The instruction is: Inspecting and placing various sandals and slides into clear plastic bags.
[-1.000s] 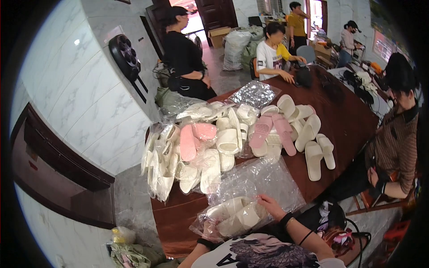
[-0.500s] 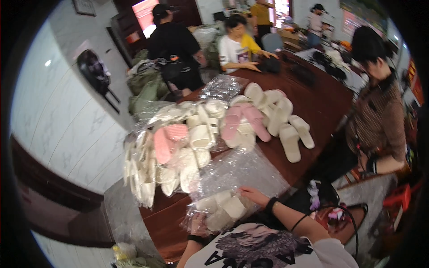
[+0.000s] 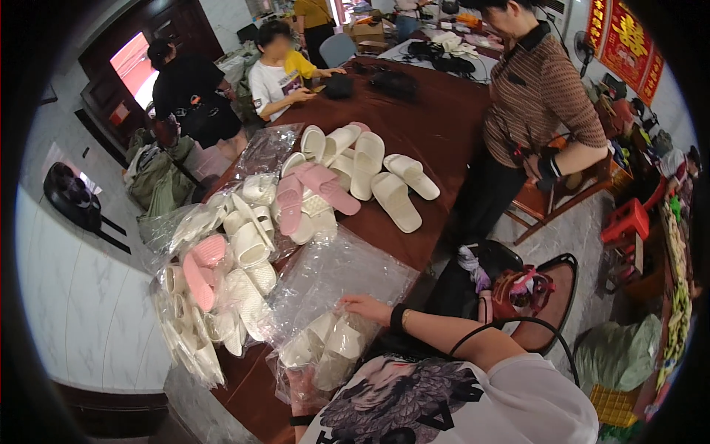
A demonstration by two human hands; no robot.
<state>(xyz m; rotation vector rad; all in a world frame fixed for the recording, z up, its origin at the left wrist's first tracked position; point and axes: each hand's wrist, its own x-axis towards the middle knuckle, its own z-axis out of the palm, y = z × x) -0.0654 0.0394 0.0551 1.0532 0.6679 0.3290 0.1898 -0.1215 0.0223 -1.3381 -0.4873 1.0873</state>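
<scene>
A pair of white slippers (image 3: 325, 354) lies in a clear plastic bag (image 3: 287, 376) close against my body at the table's near edge. My left hand (image 3: 300, 386) shows through the plastic at the lower left of this pair and grips the bagged slippers; its fingertips are hidden. Above the pair's right side, my right hand (image 3: 367, 308) has its fingers drawn together at the bag's upper edge. Just beyond the hands, flat clear plastic bags (image 3: 351, 270) lie on the brown-red tabletop.
Bagged white slippers (image 3: 188, 344) and a salmon-pink pair (image 3: 200, 274) crowd the table's left. Loose white slippers (image 3: 397, 201) and dusty-pink slippers (image 3: 325, 186) lie farther back. A person in a patterned top (image 3: 551, 89) stands at right; another (image 3: 277, 81) works across the table.
The whole view has swung to the right, so the table and people appear farther left. My right hand stays at the bag's upper edge, and the bagged slippers remain in front of me.
</scene>
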